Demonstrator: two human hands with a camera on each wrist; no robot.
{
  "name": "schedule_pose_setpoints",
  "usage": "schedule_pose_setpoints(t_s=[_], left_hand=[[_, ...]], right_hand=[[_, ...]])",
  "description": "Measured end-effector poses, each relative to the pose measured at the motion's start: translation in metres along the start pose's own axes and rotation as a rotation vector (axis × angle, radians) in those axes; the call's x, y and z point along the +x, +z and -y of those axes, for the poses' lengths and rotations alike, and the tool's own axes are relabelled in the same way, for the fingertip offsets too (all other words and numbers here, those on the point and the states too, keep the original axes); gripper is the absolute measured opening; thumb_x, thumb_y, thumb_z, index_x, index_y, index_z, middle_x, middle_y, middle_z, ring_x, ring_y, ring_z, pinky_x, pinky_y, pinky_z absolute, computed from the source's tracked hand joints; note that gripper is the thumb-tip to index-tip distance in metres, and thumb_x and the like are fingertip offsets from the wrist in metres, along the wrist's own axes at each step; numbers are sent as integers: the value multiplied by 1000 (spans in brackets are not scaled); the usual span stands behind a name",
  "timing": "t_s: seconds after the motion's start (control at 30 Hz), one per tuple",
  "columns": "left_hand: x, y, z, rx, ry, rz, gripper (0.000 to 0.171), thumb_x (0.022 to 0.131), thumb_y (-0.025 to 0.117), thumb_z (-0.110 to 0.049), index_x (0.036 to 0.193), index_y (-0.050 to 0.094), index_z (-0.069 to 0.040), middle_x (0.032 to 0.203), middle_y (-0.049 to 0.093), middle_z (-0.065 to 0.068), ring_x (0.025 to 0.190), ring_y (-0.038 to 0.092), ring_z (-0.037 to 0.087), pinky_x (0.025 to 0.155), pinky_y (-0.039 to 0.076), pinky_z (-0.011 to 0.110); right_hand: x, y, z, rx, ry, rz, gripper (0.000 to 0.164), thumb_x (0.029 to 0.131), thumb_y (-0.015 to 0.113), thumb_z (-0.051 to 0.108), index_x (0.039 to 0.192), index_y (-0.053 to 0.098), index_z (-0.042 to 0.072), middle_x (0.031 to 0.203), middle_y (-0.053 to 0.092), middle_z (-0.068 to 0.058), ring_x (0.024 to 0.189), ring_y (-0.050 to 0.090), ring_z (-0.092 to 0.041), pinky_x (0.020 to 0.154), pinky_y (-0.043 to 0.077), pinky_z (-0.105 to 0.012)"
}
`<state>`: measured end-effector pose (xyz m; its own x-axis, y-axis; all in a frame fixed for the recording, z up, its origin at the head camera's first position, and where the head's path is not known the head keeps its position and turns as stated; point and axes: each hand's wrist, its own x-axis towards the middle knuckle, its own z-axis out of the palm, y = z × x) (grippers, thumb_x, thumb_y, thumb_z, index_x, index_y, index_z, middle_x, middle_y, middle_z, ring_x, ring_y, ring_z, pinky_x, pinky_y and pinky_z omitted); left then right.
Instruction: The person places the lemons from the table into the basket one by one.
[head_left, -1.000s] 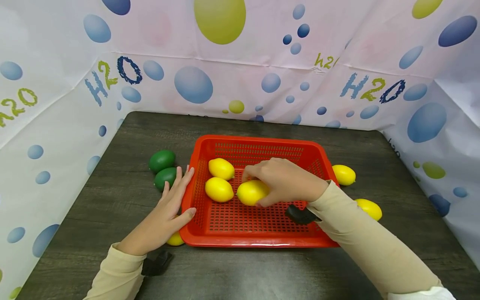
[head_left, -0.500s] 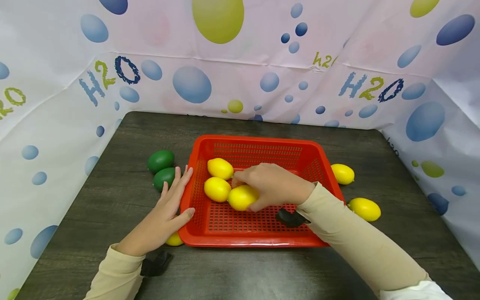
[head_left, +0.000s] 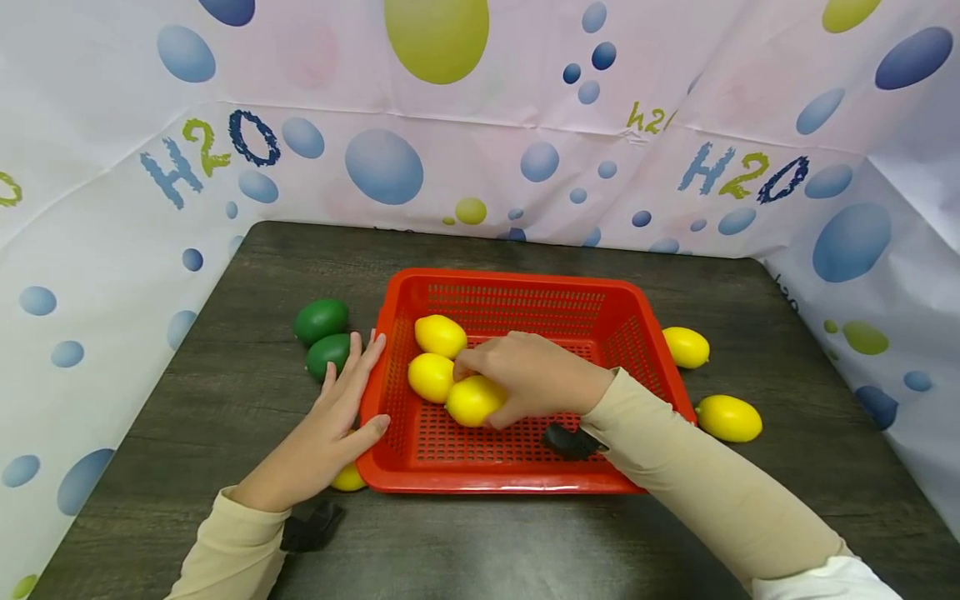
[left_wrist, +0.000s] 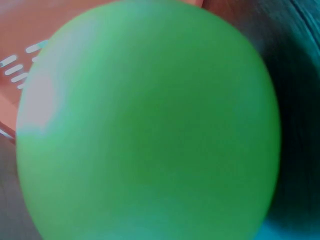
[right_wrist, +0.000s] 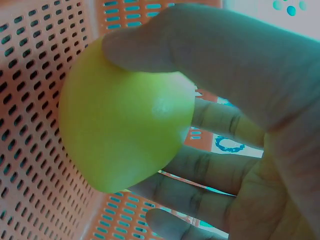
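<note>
In the head view, a red plastic basket (head_left: 510,482) with slotted sides stands on the dark table. My right hand (head_left: 536,375) reaches into it and grips a yellow lemon (head_left: 474,402), thumb on one side and fingers on the other; the right wrist view shows the same lemon (right_wrist: 125,125) against the basket's perforated wall. Two more lemons, a rear one (head_left: 440,336) and a nearer one (head_left: 431,377), lie at the basket's left. My left hand (head_left: 330,437) rests with fairly straight fingers against the basket's left rim. A large round fruit (left_wrist: 150,125) fills the left wrist view.
Two dark green fruits, a rear one (head_left: 321,322) and a nearer one (head_left: 327,355), lie left of the basket. Another lemon (head_left: 349,477) is partly hidden by my left hand. Right of the basket lie a far lemon (head_left: 686,347) and a near lemon (head_left: 729,418). A patterned sheet (head_left: 480,125) hangs behind.
My right hand has moved left and slightly toward me inside the basket, bringing the gripped lemon close to the other two. The left hand has stayed at the rim.
</note>
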<state>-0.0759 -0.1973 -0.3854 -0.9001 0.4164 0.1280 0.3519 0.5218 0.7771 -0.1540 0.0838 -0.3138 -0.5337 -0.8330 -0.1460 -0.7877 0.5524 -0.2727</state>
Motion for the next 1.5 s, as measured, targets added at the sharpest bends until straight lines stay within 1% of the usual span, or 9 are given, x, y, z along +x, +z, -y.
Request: schedule_pose_setpoints(t_s=[0.2, 0.37, 0.53, 0.67, 0.9, 1.17, 1.27, 1.4, 1.5], left_hand=[[0, 0, 0, -7, -5, 2, 83, 106, 55, -25, 167, -1, -29, 171, -13, 4, 157, -15, 32, 119, -12, 64], [0, -1, -2, -12, -17, 6, 82, 107, 54, -26, 167, -1, -30, 171, -14, 5, 156, -16, 32, 119, -12, 65], [1, -1, -2, -4, -19, 6, 82, 106, 55, -26, 167, -1, -30, 171, -14, 5, 156, -15, 32, 119, -12, 65], [1, -2, -2, 0, -19, 4, 83, 106, 55, -26, 167, -1, -29, 171, -14, 5, 157, -14, 33, 119, -13, 64], [1, -2, -2, 0, -18, 3, 83, 106, 55, -25, 167, -1, -28, 171, -14, 6, 157, -14, 32, 119, -13, 64], [0, -1, -2, 0, -14, -1, 83, 106, 55, -25, 167, -1, -28, 171, -14, 6, 157, -15, 31, 119, -13, 64], [0, -1, -3, 1, -21, 0, 83, 106, 55, -26, 167, -1, -29, 171, -15, 5, 157, -14, 32, 119, -13, 65], [0, 0, -3, 2, -23, 1, 83, 106, 55, -26, 167, -1, -29, 171, -14, 5, 157, -14, 32, 119, -12, 65], [0, 0, -3, 4, -18, 0, 83, 106, 55, -25, 167, 0, -28, 171, -14, 5, 157, -14, 30, 119, -12, 64]], right_hand=[[6, 2, 5, -14, -22, -7, 51, 78, 90, 27, 122, 66, 15, 117, 71, 0, 99, 64, -15, 88, 52, -38], [9, 5, 8, -12, -14, 6, 52, 78, 90, 28, 122, 66, 16, 115, 71, 2, 101, 64, -17, 88, 52, -38], [11, 8, 11, -52, -5, 1, 52, 77, 91, 32, 121, 66, 19, 109, 71, 5, 98, 64, -18, 84, 51, -39], [12, 9, 12, -64, -7, -2, 52, 77, 91, 33, 120, 67, 19, 106, 71, 8, 98, 63, -16, 84, 50, -37], [17, 13, 15, -63, -29, -1, 51, 77, 90, 34, 118, 65, 17, 104, 71, 5, 87, 61, -12, 79, 49, -34], [19, 13, 18, -82, -9, -5, 53, 78, 89, 38, 120, 66, 17, 104, 72, 5, 85, 61, -13, 78, 50, -34], [20, 12, 19, -86, -3, -3, 53, 79, 89, 39, 120, 66, 15, 98, 71, 6, 82, 60, -13, 75, 50, -33], [21, 13, 19, -100, 0, 10, 52, 80, 88, 40, 119, 65, 15, 87, 66, 9, 79, 59, -13, 71, 50, -32], [23, 15, 19, -99, 7, 22, 51, 81, 87, 40, 119, 64, 15, 86, 64, 9, 80, 59, -14, 70, 49, -31]])
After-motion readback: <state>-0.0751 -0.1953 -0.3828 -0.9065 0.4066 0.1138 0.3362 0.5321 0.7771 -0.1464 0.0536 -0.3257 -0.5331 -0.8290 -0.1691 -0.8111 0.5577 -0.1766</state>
